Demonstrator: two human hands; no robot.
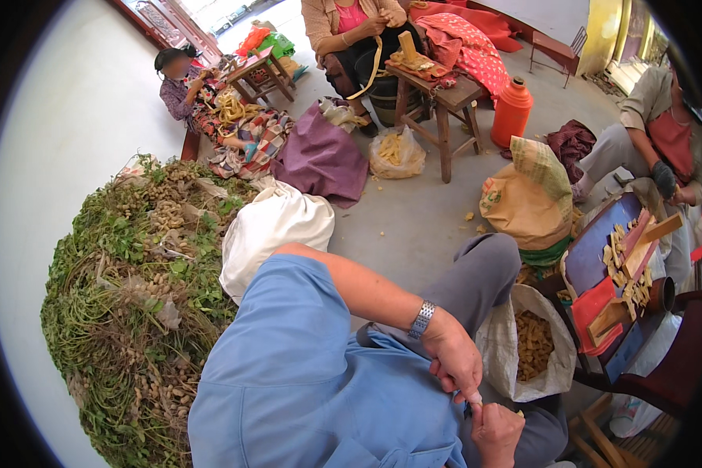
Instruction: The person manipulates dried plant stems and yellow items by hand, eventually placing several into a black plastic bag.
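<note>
My left hand (454,355), with a metal watch on its wrist, is closed with its fingertips pinched together over my lap. My right hand (498,430) is closed just below it, and the two hands meet at the fingertips. A tiny pale bit shows where they meet, and a speck of yellow beside the right hand; what they hold is too small and hidden to name. Right beside the hands stands an open white woven sack (494,343) with many yellow-brown dried pieces (535,343) in it.
A low table (593,248) at the right bears pale yellow slices (622,257) and wooden blocks. A heap of peanut plants (144,312) fills the left. Ahead are a white sack (277,230), brown bag (526,199), orange flask (512,111), wooden stool (444,97) and several seated people.
</note>
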